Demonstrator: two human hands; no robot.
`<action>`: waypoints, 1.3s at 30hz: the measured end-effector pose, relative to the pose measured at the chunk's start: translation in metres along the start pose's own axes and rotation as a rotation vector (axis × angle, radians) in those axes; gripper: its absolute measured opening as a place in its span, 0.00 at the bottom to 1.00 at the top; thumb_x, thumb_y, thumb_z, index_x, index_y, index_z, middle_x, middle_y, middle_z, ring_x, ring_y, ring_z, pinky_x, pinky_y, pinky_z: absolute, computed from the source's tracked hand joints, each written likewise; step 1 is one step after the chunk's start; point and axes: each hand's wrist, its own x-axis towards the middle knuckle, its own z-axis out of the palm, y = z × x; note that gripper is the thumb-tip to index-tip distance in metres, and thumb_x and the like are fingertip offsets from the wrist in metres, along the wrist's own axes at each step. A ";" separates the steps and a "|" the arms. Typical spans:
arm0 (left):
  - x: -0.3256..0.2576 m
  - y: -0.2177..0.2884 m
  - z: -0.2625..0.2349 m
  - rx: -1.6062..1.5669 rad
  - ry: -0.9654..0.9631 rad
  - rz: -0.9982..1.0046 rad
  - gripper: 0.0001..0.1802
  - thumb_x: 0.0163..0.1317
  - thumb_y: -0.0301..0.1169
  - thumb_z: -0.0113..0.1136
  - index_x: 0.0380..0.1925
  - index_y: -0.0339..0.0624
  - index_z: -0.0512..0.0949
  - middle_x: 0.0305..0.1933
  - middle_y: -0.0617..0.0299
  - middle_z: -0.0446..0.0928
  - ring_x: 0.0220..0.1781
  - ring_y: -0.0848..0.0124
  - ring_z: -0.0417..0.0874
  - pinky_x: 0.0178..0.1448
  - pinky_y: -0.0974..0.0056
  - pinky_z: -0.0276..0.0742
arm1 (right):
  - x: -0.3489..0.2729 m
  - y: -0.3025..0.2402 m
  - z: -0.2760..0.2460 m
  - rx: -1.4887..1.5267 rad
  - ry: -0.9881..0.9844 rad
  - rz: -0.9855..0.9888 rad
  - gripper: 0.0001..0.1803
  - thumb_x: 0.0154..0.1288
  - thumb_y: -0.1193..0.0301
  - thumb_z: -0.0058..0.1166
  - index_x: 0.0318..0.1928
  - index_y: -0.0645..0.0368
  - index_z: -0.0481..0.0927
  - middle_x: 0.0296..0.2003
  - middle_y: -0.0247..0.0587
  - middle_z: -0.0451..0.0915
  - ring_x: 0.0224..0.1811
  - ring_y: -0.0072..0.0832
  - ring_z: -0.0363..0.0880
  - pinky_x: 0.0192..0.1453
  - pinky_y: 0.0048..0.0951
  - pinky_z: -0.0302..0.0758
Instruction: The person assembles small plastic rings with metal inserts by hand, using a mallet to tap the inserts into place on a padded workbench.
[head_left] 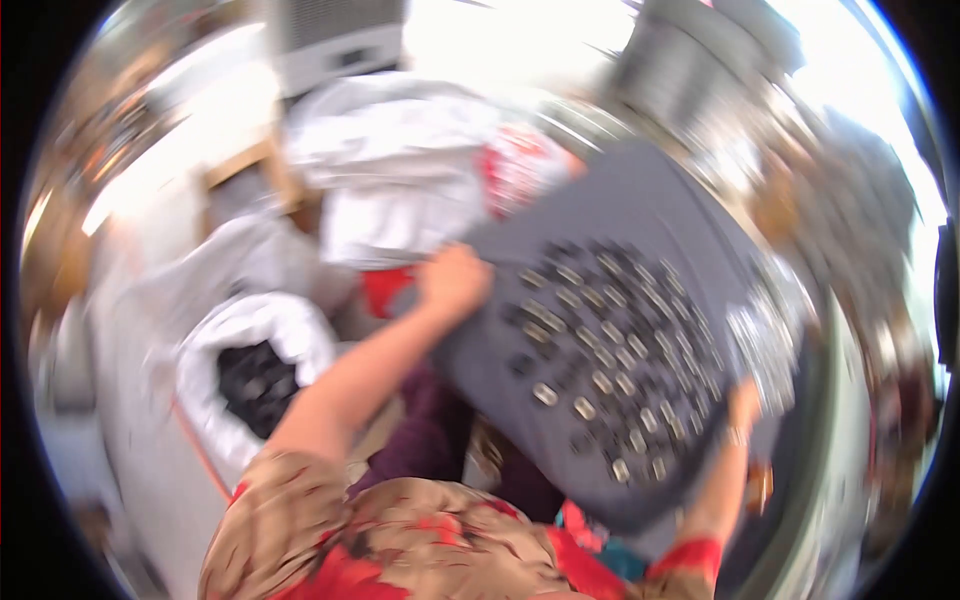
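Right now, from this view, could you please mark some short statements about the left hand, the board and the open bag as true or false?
1. The left hand is at the edge of the board. True.
2. The board is white. False: it is grey.
3. Small pieces lie on the board. True.
4. The open bag holds black things. True.
5. The bag is right of the board. False: it is at the left.

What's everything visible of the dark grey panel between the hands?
The dark grey, rectangular panel is broad and smooth-looking, with rounded corners, and sits askew. The bare left hand grips its left edge; the bare right hand is at its right edge, its grip blurred. Many small, dark, pale-rimmed rectangular pieces lie scattered across its middle and lower part. Blur hides its exact material.
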 end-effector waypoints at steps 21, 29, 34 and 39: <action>0.001 0.004 -0.015 -0.186 0.009 -0.203 0.21 0.62 0.44 0.57 0.41 0.34 0.74 0.41 0.50 0.78 0.46 0.56 0.79 0.49 0.50 0.73 | 0.053 -0.025 0.007 0.018 -0.060 -0.144 0.07 0.61 0.74 0.49 0.35 0.64 0.79 0.34 0.59 0.82 0.36 0.54 0.83 0.39 0.50 0.78; -0.017 0.007 -0.015 -0.178 0.034 -0.216 0.22 0.60 0.44 0.57 0.41 0.34 0.75 0.42 0.49 0.78 0.46 0.56 0.79 0.49 0.50 0.73 | 0.022 0.001 0.005 0.001 -0.124 -0.152 0.07 0.61 0.75 0.48 0.35 0.65 0.79 0.35 0.60 0.82 0.38 0.55 0.82 0.41 0.50 0.78; 0.003 0.016 -0.013 -0.010 0.037 -0.132 0.22 0.63 0.43 0.50 0.40 0.32 0.79 0.44 0.45 0.79 0.48 0.50 0.81 0.50 0.43 0.75 | -0.024 0.030 -0.012 0.076 -0.130 -0.207 0.09 0.60 0.73 0.53 0.37 0.66 0.79 0.31 0.60 0.81 0.35 0.54 0.81 0.38 0.48 0.78; 0.021 -0.040 0.007 -0.030 -0.068 -0.050 0.23 0.63 0.42 0.47 0.38 0.32 0.82 0.43 0.40 0.81 0.49 0.44 0.82 0.53 0.44 0.76 | -0.040 -0.057 -0.088 0.319 -0.126 -0.272 0.12 0.58 0.64 0.55 0.34 0.62 0.82 0.34 0.55 0.82 0.39 0.51 0.81 0.42 0.46 0.76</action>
